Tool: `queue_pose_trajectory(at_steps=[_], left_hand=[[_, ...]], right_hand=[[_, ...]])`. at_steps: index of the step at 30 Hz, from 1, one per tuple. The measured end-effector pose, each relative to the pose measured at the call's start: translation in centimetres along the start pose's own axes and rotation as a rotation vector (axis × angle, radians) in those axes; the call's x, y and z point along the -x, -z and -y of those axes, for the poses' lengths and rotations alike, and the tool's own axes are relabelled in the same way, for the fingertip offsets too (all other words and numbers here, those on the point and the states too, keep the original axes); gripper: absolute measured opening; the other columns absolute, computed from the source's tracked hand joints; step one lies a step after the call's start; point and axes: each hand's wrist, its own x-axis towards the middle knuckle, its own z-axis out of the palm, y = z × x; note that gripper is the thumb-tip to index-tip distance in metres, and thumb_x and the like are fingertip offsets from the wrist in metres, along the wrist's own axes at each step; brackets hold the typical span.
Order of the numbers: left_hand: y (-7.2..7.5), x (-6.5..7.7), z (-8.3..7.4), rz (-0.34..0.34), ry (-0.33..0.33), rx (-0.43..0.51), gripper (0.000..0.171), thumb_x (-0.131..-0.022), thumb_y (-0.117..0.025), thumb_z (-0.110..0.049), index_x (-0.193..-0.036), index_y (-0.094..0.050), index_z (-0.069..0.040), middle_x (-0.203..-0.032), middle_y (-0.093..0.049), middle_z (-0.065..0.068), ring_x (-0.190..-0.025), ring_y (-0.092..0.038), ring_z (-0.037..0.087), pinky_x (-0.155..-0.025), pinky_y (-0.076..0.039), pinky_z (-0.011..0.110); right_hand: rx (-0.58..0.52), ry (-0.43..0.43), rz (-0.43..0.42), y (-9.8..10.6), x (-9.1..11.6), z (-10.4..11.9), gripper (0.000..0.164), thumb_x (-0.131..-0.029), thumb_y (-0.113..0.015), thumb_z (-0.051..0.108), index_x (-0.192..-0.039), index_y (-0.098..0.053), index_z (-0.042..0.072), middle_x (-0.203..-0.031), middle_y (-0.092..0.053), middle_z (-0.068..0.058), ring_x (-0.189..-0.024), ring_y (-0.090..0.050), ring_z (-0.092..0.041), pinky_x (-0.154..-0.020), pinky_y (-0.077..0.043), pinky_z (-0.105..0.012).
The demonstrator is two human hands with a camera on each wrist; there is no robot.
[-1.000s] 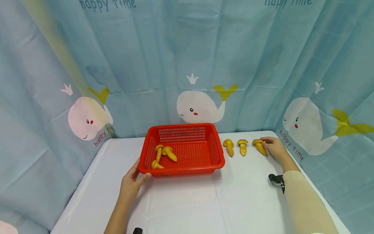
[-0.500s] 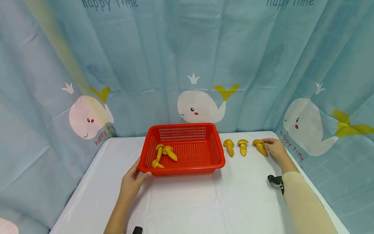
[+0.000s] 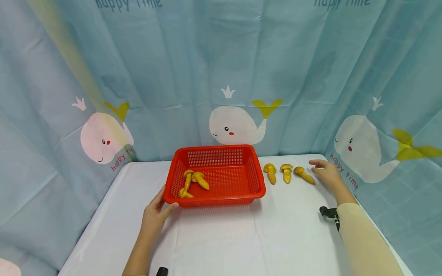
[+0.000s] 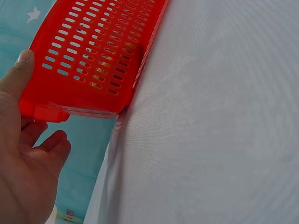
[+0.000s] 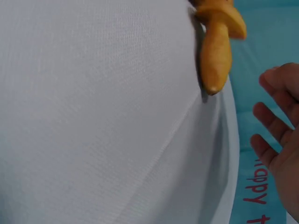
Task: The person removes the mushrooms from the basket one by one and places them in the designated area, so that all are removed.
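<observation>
The left hand (image 3: 154,217) grips the near-left corner of a red basket (image 3: 221,201), probably to steady it; three yellow mushrooms (image 3: 200,180) lie in its left part. The right hand (image 3: 326,173), fingers loosely bent and holding nothing, is just beside the rightmost mushroom (image 3: 304,175) of three on the table (image 3: 221,237), their spacing presumably easing separate grasps.

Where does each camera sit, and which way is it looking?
Head: on the head, facing forward and down at the basket and mushrooms; left hand, right hand and both arms show.
Left wrist: on that wrist, facing the basket's slotted side; the left hand shows.
Right wrist: on that wrist, facing the table and one mushroom; the right hand shows.
Shared: head and left wrist both show the left hand at the basket.
</observation>
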Motion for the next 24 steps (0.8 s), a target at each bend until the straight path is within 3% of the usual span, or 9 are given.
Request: queue_pose_trajectory(at_steps=[5,16,24], left_hand=[[0.0,-0.1,0.1,0.003,-0.019,0.019,0.087,-0.086,-0.084,-0.030,-0.160,-0.037,-0.028,-0.162,-0.040,-0.006,-0.149,-0.040,0.020,-0.108,-0.039,0.012],[0.2,0.0,0.2,0.004,-0.019,0.020,0.087,-0.086,-0.084,-0.030,-0.160,-0.037,-0.029,-0.162,-0.040,-0.005,-0.149,-0.040,0.022,-0.109,-0.040,0.018],[0.1,-0.2,0.2,0.008,-0.020,-0.012,0.089,-0.085,-0.083,-0.038,-0.160,-0.036,-0.029,-0.162,-0.040,-0.006,-0.149,-0.041,0.021,-0.106,-0.039,0.010]], right_hand=[[0.050,0.030,0.015,-0.3,0.1,0.5,0.037,-0.103,-0.062,0.021,-0.137,-0.063,0.004,-0.139,-0.057,-0.029,-0.127,-0.050,-0.048,-0.103,-0.045,-0.066],[0.020,0.056,0.136,-1.9,-0.7,0.3,0.040,-0.100,-0.065,0.018,-0.139,-0.063,0.008,-0.140,-0.057,-0.026,-0.127,-0.050,-0.045,-0.100,-0.050,-0.059],[-0.001,0.036,0.205,-2.0,-0.7,1.1,0.041,-0.101,-0.066,0.020,-0.140,-0.063,0.011,-0.145,-0.052,-0.027,-0.133,-0.045,-0.047,-0.105,-0.049,-0.059]])
